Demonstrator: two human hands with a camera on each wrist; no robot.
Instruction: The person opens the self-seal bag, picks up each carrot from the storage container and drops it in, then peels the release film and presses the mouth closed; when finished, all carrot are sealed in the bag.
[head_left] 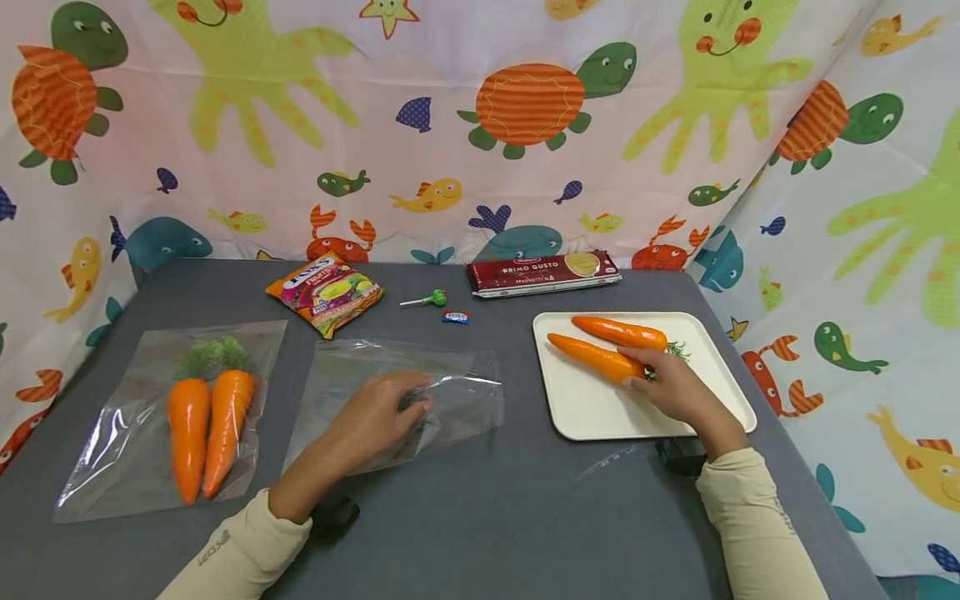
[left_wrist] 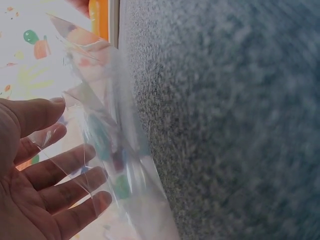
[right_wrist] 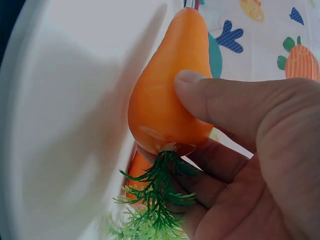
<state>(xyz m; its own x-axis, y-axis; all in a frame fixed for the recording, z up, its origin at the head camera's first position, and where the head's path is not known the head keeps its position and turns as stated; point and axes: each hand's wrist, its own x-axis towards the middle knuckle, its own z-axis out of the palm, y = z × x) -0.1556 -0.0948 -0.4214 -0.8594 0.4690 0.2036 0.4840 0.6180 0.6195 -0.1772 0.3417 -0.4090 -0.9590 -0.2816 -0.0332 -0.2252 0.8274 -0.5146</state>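
the right hand (head_left: 678, 390) pinched a glossy orange carrot (head_left: 588, 355) at a cream rectangular tray (head_left: 592, 414); the left hand (head_left: 381, 410), fingers loosely apart, touched a clear plastic bag (head_left: 467, 393).

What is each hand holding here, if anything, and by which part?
The right hand holds the nearer carrot at the tray by its thick, leafy end. The left hand is at the empty clear bag, with no definite grip visible.

I count four carrots (head_left: 585, 352) (head view: two toward four o'clock, two toward eight), two clear bags (head_left: 465, 404); one each: tray (head_left: 592, 417), candy packet (head_left: 326, 293), lollipop (head_left: 436, 297), wrapped sweet (head_left: 455, 317), spaghetti pack (head_left: 540, 273).
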